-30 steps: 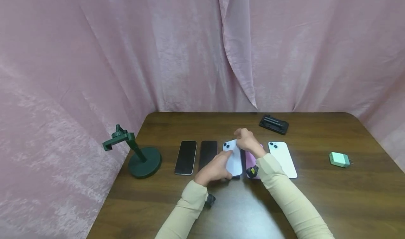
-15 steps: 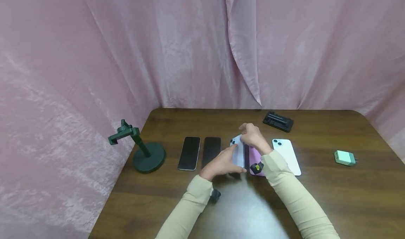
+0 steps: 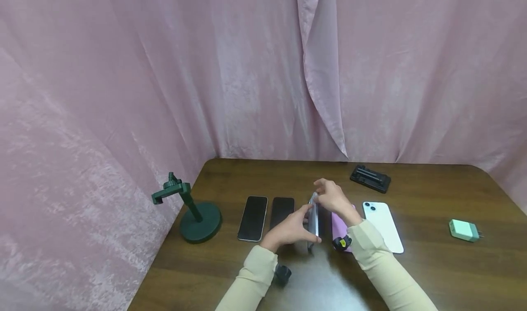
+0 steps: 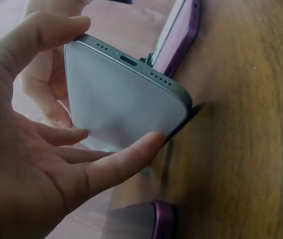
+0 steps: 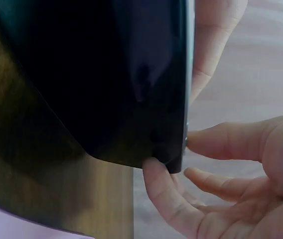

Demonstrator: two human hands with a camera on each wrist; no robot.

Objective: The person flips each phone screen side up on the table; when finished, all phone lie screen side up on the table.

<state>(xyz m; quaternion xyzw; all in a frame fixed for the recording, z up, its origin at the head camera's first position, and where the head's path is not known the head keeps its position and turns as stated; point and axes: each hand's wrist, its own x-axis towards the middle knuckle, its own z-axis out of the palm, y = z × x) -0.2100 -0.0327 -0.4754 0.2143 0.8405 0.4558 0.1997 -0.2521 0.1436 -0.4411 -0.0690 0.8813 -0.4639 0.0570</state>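
Note:
A light-blue phone [image 3: 314,223] is tipped up on its long edge above the table, between both hands. My left hand [image 3: 291,229] grips its near end, the thumb on the edge and fingertips against the pale back [image 4: 121,94] in the left wrist view. At the far end my right hand [image 3: 334,198] pinches a corner between thumb and forefinger. The dark glossy screen [image 5: 111,89] faces the right wrist camera. Left of it lies a dark phone [image 3: 282,209], partly behind my left hand. A purple phone [image 3: 338,224] lies right, partly hidden by the right wrist.
A phone with a black screen [image 3: 253,218] lies further left, beside a green phone stand [image 3: 200,222]. On the right are a white phone [image 3: 383,226] and a mint-green charger plug [image 3: 464,230]. A black folded stand [image 3: 370,179] lies at the back of the wooden table [image 3: 255,174].
The light-blue phone has turned from lying nearly flat, back up, to standing on its edge. Both hands have turned it together. The head view has shifted slightly.

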